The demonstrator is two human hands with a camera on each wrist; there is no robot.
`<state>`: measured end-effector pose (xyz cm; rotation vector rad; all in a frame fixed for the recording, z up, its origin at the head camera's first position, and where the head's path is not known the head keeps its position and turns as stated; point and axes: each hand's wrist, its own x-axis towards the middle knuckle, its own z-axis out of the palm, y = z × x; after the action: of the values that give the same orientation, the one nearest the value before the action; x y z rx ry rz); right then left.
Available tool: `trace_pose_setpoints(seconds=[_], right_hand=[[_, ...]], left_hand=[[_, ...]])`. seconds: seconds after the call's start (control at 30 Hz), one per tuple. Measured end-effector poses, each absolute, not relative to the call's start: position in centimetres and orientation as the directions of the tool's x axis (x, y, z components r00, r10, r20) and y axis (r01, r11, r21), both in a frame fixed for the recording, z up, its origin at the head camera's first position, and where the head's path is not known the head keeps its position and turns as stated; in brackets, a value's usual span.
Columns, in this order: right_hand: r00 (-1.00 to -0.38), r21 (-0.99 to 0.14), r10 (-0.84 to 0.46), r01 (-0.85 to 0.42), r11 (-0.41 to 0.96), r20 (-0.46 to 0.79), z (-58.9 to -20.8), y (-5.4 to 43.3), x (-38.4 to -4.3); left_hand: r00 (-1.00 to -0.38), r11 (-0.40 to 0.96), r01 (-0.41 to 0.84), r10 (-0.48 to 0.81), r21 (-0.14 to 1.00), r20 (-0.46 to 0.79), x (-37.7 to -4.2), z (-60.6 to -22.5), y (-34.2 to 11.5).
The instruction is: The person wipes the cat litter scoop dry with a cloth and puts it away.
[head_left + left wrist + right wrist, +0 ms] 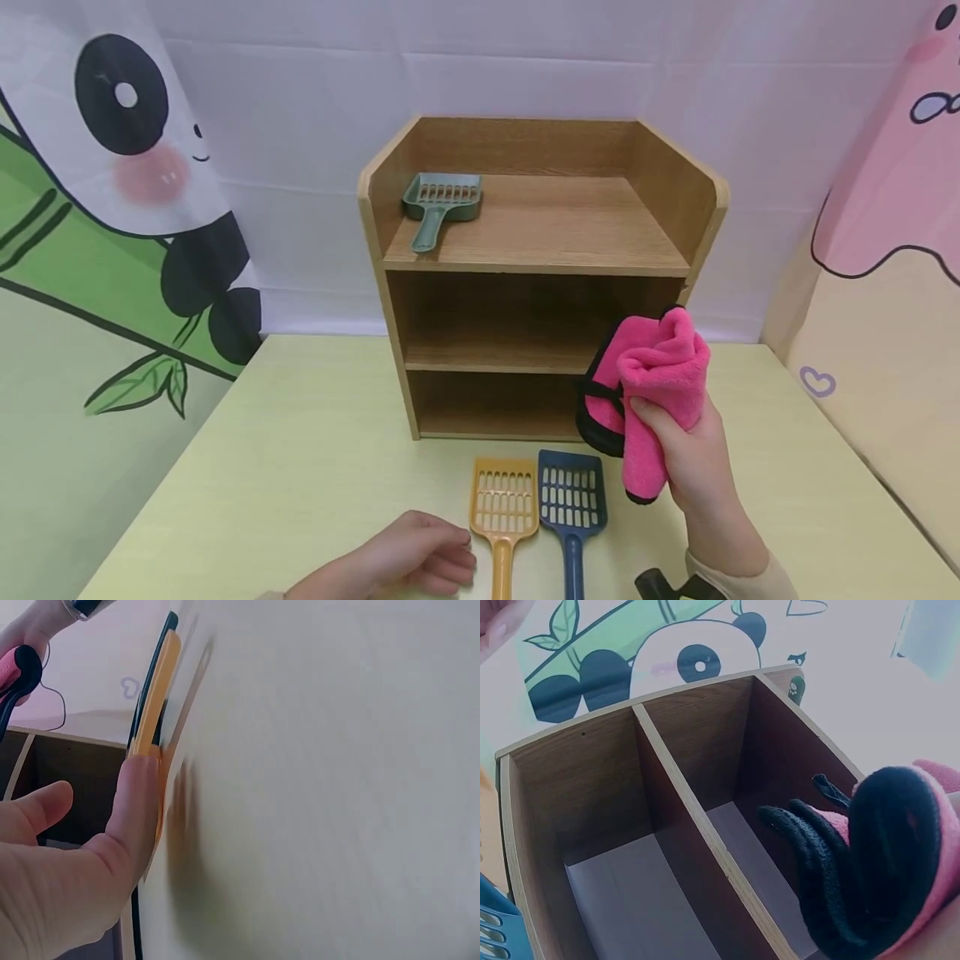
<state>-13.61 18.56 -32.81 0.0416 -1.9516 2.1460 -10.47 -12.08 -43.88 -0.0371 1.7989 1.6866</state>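
At the front right of the shelf (555,221), your right hand (699,458) grips the pink bundle (666,362); your left hand (412,554), empty and relaxed, is beside the yellow scoop (503,535). Carrying seems the step; the next move calls for shelf-edge clearance.

Two scoops (505,529) lie before the shelf (555,225), a third scoop (439,210) atop it

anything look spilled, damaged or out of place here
No visible spills or damage. Mildly odd: the grey-green slotted plastic scoop lies atop the brown wooden shelf, apart from the yellow slotted scoop and blue slotted scoop.
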Motion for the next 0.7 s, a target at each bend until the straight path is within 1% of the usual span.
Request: trace_pose_setpoints(seconds=[0.13,0.23,0.4,0.53,0.63,0.7], right_hand=[[-0.972,-0.98,0.164,-0.183,-0.08,0.168,-32.8,18.6,-13.5],[-0.973,-0.982,0.164,-0.177,-0.071,0.163,-32.8,18.6,-13.5],[-0.974,-0.983,0.161,-0.171,-0.067,0.159,-33.0,18.7,-13.7],[-0.976,-0.984,0.153,-0.166,-0.066,0.154,-33.1,18.7,-13.7],[-0.977,-0.985,0.149,-0.165,-0.058,0.154,-33.0,18.7,-13.6],[-0.977,-0.986,0.152,-0.16,-0.054,0.15,-33.0,18.7,-13.6]], left_hand=[[-0.74,0.14,-0.536,0.395,0.832,-0.544,-10.1,-44.1,-11.0],[-0.711,0.135,-0.573,0.408,0.809,-0.572,-10.1,-44.5,-10.2],[-0.686,0.132,-0.562,0.477,0.817,-0.549,-10.3,-45.0,-9.4],[-0.691,0.135,-0.54,0.492,0.83,-0.53,-10.2,-45.2,-9.1],[-0.724,0.153,-0.504,0.461,0.85,-0.513,-10.0,-45.4,-9.0],[-0.759,0.193,-0.461,0.419,0.866,-0.498,-10.1,-45.4,-9.1]])
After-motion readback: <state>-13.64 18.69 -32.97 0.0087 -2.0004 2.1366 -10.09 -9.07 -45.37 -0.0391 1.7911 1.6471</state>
